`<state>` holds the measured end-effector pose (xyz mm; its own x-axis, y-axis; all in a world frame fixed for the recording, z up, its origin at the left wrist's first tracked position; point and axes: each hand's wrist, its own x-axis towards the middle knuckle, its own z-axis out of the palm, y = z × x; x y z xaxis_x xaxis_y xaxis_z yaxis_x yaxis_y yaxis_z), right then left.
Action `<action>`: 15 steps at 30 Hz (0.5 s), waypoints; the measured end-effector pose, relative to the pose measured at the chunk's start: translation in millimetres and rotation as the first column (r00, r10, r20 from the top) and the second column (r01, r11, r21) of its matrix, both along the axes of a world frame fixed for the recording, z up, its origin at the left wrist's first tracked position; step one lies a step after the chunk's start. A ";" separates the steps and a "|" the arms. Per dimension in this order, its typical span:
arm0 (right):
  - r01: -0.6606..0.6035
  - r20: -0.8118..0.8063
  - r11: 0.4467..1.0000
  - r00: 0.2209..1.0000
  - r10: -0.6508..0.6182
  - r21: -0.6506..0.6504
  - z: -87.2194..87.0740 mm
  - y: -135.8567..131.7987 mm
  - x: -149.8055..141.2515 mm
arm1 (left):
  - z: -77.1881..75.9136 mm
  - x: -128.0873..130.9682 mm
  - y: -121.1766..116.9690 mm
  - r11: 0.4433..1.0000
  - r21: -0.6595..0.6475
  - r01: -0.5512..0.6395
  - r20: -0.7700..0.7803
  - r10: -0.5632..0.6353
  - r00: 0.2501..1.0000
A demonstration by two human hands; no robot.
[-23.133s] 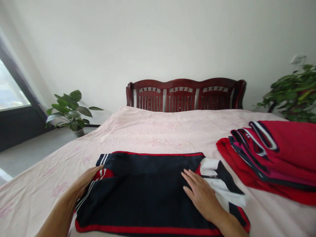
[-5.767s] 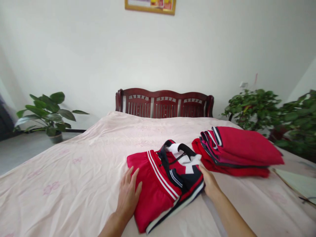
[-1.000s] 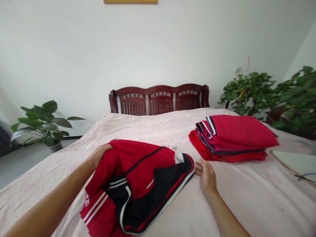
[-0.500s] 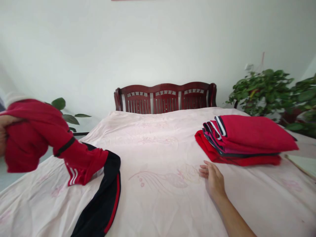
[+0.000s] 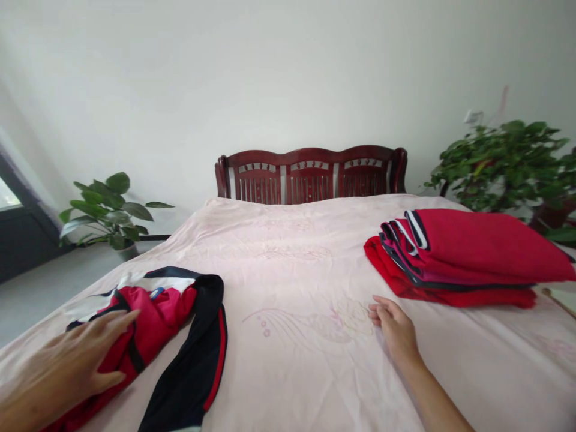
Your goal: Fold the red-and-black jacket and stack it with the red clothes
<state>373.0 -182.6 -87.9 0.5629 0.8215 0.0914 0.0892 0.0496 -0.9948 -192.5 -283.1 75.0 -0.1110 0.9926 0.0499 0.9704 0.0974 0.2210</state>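
Note:
A crumpled red, black and white sports garment (image 5: pixel 171 324) lies in a loose heap at the left side of the bed. My left hand (image 5: pixel 67 369) hovers over its near red part with fingers stretched out, holding nothing. On the pale pink sheet (image 5: pixel 297 288), my right hand (image 5: pixel 395 329) rests with fingers loosely curled and empty, just in front of a stack of folded red garments (image 5: pixel 463 258).
A dark red wooden headboard (image 5: pixel 310 174) stands at the far end of the bed. One potted plant (image 5: pixel 110 213) sits on the floor at the left, and leafy plants (image 5: pixel 508 165) stand at the right behind the stack.
The folded garment was pulled open and swung to the left by my left hand, then dropped in a heap on the bed's left side. My right hand stayed on the sheet.

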 end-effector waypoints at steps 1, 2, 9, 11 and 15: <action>-0.006 0.008 1.000 1.000 0.006 -0.003 -0.8 0.4 0.6 | -15.1 7.9 8.7 0.994 -0.003 0.109 -0.102 -0.109 0.989; -0.011 0.016 1.000 1.000 0.011 -0.006 -1.4 0.7 1.2 | -30.4 16.9 17.6 0.967 -0.017 0.256 -0.236 -0.253 0.938; -0.017 0.009 1.000 1.000 0.017 0.011 -0.2 -2.4 1.2 | -96.9 66.7 83.0 0.728 -0.175 0.662 -0.436 -0.661 0.611; -0.021 0.007 1.000 1.000 0.021 0.012 0.5 -2.9 0.8 | -100.3 70.1 101.5 0.742 -0.201 0.639 -0.396 -0.658 0.640; -0.027 0.010 1.000 1.000 0.027 0.004 0.4 -2.9 1.3 | -79.0 62.0 135.6 0.816 -0.082 0.572 -0.384 -0.556 0.737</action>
